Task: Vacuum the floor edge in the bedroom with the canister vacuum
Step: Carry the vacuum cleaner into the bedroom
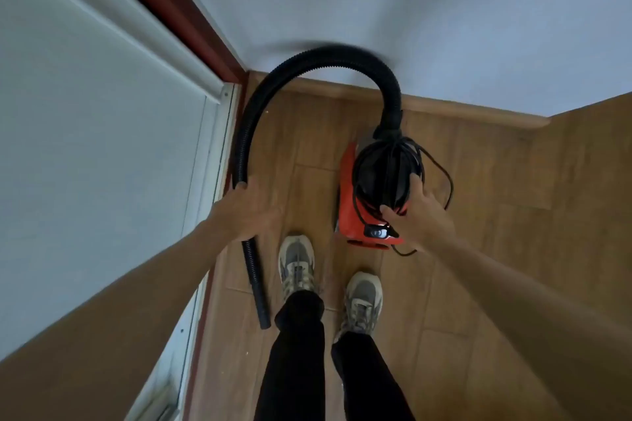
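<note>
Orange vacuum sits on the wood floor just ahead of my shoes, near the corner where the skirting meets the red frame. My left hand is wrapped round the black hose, which arcs up from the canister and drops back to the floor, its open end lying beside my left foot. My right hand has fingers spread over the black top, touching the cord wound there; whether it grips a loop I can't tell. I reckon the cord comes off first: unwind it loop by loop, keep it from snagging the hose, and hold the hose low so the canister doesn't tip. Then bring the hose end along the skirting line. No nozzle shows on the hose end, the plug is out of sight, and the switch near the rear is too small to read.
</note>
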Available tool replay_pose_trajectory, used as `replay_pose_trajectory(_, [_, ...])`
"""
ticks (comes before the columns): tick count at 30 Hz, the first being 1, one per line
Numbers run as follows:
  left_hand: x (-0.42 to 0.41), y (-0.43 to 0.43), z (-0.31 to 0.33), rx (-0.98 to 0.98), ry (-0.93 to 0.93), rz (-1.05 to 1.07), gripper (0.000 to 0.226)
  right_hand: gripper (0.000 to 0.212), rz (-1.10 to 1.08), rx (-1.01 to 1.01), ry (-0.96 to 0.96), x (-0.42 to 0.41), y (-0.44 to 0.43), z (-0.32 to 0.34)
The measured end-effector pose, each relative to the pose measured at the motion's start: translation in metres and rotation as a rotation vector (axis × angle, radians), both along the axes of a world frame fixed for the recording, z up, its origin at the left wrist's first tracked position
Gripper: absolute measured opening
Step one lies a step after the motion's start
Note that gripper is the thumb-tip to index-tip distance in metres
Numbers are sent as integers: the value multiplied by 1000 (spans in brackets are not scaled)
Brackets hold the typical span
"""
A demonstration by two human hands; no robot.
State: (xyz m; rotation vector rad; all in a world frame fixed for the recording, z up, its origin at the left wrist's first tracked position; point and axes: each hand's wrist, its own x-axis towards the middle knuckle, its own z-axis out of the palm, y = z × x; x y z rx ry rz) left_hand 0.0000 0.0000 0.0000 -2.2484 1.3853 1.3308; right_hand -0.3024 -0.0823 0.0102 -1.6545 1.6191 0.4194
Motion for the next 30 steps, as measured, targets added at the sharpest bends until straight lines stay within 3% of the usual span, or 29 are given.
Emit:
replay_pose_trajectory(11, [47, -29, -81, 108, -54, 86, 104, 80, -229, -131, -53, 32, -20, -59])
replay_pose_trajectory(18, [72, -32, -120, -3, -81, 213, 98, 62, -430, -221, -82, 46, -28, -88])
replay_pose_trajectory(24, [80, -49, -149, -97, -159, 240, 89, 44, -458, -352, -41, 52, -27, -107])
replay_pose_trajectory(30, [87, -63, -170, -154, -107, 373, 87, 39, -464, -453, -32, 51, -26, -118])
